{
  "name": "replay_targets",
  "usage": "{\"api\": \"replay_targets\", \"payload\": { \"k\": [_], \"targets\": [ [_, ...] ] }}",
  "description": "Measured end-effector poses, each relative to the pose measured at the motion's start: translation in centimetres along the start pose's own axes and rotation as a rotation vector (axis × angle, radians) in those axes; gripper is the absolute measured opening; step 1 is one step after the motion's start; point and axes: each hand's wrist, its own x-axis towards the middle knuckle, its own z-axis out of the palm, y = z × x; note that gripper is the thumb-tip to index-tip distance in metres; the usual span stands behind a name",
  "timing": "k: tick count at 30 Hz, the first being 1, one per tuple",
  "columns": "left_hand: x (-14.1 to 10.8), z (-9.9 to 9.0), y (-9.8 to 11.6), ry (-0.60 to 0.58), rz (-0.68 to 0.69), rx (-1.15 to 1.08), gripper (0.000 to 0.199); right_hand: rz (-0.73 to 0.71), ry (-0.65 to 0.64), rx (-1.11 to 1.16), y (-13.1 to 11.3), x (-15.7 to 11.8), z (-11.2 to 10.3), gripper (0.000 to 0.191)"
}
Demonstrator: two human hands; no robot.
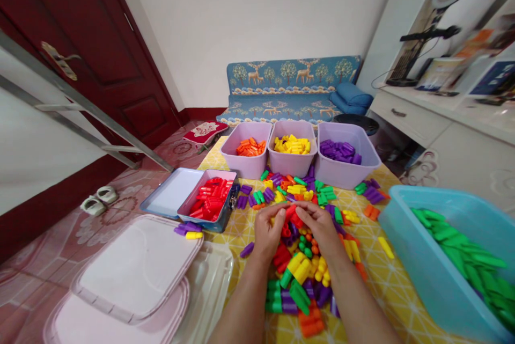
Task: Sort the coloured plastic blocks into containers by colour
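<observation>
Over a mixed pile of coloured plastic pieces [300,266], my left hand [269,228] and my right hand [319,226] meet, fingers closed around red pieces [293,216]. Both hands touch these red pieces from either side. Red pieces [211,197] fill a metal box just left of my hands. Behind them stand three lilac bins: one with orange pieces [250,147], one with yellow pieces [292,145], one with purple pieces [340,151]. Green pieces [462,258] lie in a large blue bin [418,247] at the right.
Stacked lids [132,269] lie at the left, a few purple and yellow pieces on one corner. Loose pieces are scattered over the yellow patterned table [390,290]. A patterned sofa [292,89], a small stool [205,130] and a white cabinet [462,161] stand beyond.
</observation>
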Motion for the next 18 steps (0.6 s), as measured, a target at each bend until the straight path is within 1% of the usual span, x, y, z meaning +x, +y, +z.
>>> {"api": "replay_targets", "payload": {
  "k": [2, 4, 7, 9, 11, 13, 15, 16, 18],
  "targets": [
    [0.0, 0.2, 0.0, 0.015, -0.012, 0.058, 0.024, -0.014, -0.003, -0.012, 0.2, 0.1, 0.0, 0.035],
    [0.0, 0.3, -0.1, 0.060, -0.040, 0.090, 0.021, -0.012, 0.006, -0.006, 0.4, 0.2, -0.2, 0.038],
    [0.1, 0.2, -0.4, 0.178, -0.085, 0.069, 0.022, -0.018, 0.040, -0.010, 0.5, 0.3, -0.6, 0.037],
    [0.2, 0.0, -0.8, 0.247, -0.074, 0.028, 0.027, -0.035, 0.062, -0.018, 0.0, 0.4, -0.9, 0.036],
    [0.3, -0.1, -1.1, 0.299, -0.069, -0.018, 0.039, -0.038, 0.065, -0.032, -0.9, 0.7, -1.3, 0.036],
    [0.4, -0.1, -1.4, 0.336, -0.099, -0.056, 0.048, -0.021, 0.052, -0.066, -2.2, 1.7, -1.7, 0.038],
    [0.5, 0.0, -1.6, 0.358, -0.140, -0.081, 0.050, -0.022, 0.058, -0.101, -3.9, 3.4, -2.0, 0.040],
    [0.6, 0.0, -1.7, 0.365, -0.154, -0.091, 0.050, -0.050, 0.088, -0.097, -4.8, 4.4, -2.1, 0.040],
    [0.7, 0.1, -1.7, 0.372, -0.176, -0.102, 0.048, -0.176, 0.180, -0.003, -6.4, 6.5, -2.1, 0.041]
  ]
}}
